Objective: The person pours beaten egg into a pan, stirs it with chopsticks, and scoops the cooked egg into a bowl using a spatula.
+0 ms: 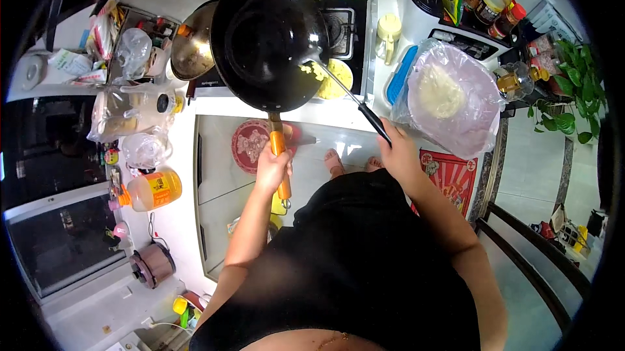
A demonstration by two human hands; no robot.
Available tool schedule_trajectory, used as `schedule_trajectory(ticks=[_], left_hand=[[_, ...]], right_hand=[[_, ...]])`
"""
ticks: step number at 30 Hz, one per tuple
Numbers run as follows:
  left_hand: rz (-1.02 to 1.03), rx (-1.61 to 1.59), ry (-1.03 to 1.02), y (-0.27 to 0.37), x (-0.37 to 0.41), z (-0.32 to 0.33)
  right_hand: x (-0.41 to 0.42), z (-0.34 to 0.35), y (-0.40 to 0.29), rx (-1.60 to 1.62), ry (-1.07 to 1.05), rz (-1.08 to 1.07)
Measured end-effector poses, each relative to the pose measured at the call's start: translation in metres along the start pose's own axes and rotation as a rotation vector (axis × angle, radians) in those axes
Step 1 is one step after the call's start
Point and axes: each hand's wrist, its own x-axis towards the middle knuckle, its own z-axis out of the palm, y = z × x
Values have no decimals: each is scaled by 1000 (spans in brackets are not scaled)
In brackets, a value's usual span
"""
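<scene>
My left hand (273, 168) grips the orange wooden handle (278, 146) of a large black wok (266, 43), which is raised and tilted over the stove. In my right hand (401, 151) is the black handle of a metal spatula (349, 92). Its blade reaches the wok's right side, beside some pale yellow food bits (313, 71). Just beyond that rim, partly hidden by the wok, a round dish of yellow food (338, 80) sits at the stove's front edge; the food looks like scrambled egg, though this is hard to settle.
A gas burner (337, 31) shows behind the wok, with a metal lid or pan (193, 43) to its left. Right of the stove are a lidded jug (388, 34), a blue tray (401, 75) and a plastic-covered basin of dough (439, 90). An oil jug (156, 190) stands on the left counter.
</scene>
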Motion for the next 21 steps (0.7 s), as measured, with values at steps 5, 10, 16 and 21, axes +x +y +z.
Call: schedule_trajectory(ticks=[5,10,16,21], left_hand=[[3,-35,-16,-2,4,-5],[-20,-16,-26,-3,7,-11],[-15,-6,-55,-4,13,-18],[6,-25,-100,3,17,-28]], right_hand=[[-34,-49,-4,-82,-70,36],[-32,-58,-6,-78,-61,21],[13,3,-20,-36,12,-76],[-36,-22,-3,-166,4,-26]])
